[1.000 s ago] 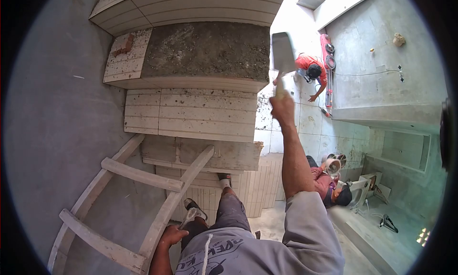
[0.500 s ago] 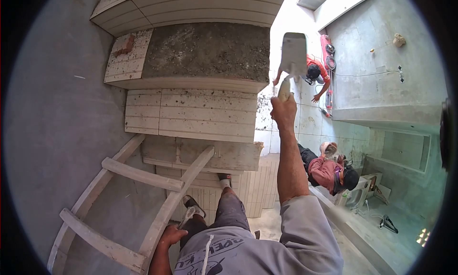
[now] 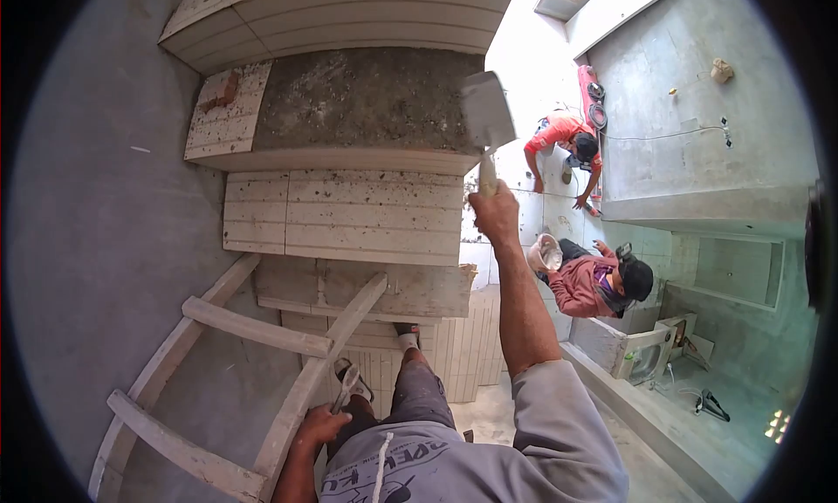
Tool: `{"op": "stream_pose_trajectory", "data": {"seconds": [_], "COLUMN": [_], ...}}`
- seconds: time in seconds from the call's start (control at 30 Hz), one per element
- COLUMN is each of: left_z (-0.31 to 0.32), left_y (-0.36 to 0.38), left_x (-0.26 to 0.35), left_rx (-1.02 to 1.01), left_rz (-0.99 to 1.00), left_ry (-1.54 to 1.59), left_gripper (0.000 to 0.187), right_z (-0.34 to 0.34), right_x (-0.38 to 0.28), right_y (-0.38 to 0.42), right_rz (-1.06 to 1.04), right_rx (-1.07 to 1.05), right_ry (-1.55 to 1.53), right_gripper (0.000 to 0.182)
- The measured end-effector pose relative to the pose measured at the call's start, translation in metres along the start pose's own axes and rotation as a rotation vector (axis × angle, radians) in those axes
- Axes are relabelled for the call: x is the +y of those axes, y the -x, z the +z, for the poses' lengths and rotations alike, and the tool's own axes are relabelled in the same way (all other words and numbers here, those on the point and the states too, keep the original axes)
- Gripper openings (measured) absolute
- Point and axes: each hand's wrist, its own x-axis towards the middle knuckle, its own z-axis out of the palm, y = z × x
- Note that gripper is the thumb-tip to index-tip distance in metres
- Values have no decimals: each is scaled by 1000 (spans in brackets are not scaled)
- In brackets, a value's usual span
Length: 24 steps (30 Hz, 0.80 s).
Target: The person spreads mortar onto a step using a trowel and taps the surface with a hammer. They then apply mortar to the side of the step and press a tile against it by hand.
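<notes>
My right hand [image 3: 496, 213] is closed round the handle of a flat, broad-bladed trowel [image 3: 487, 110], held out at arm's length. Its blade overlaps the right end of a stair step [image 3: 367, 97] covered in rough grey mortar. Down by my thigh, my left hand [image 3: 323, 424] grips a slim hand tool [image 3: 347, 385] with a pale end; I cannot tell its kind. That hand is beside the rail of a wooden ladder [image 3: 327, 359].
A tiled step [image 3: 375, 215] with mortar crumbs lies below the mortared one. A brick piece [image 3: 229, 88] rests at the left. On the lower floor, one person [image 3: 572, 141] crouches; another person [image 3: 602, 285] holds a bucket [image 3: 546, 253]. A grey wall [image 3: 78, 215] bounds the left.
My right hand has swung the trowel left and slightly down, over the step's end. Below, the person with the bucket has turned and moved it left; the crouching person's arms have shifted.
</notes>
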Motion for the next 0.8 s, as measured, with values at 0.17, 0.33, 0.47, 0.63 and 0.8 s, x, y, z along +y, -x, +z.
{"op": "stream_pose_trajectory", "data": {"seconds": [0.17, 0.33, 0.47, 0.63, 0.8], "left_z": [4, 7, -16, -52, -96], "left_y": [0, -33, -58, -93, -120], "left_x": [34, 75, 144, 241, 320], "left_rx": [73, 184, 262, 356, 321], "left_rz": [281, 475, 641, 690, 642], "left_ry": [182, 468, 759, 1146, 1427], "left_gripper": [32, 25, 23, 40, 50], "right_z": [10, -14, 9, -1, 13], "right_x": [15, -25, 15, 4, 8], "right_y": [-6, 12, -4, 0, -3], "right_rz": [58, 142, -67, 39, -25], "right_rx": [-73, 39, -53, 94, -39], "right_ry": [-11, -239, 137, -182, -69], "right_gripper": [37, 37, 36, 35, 33]}}
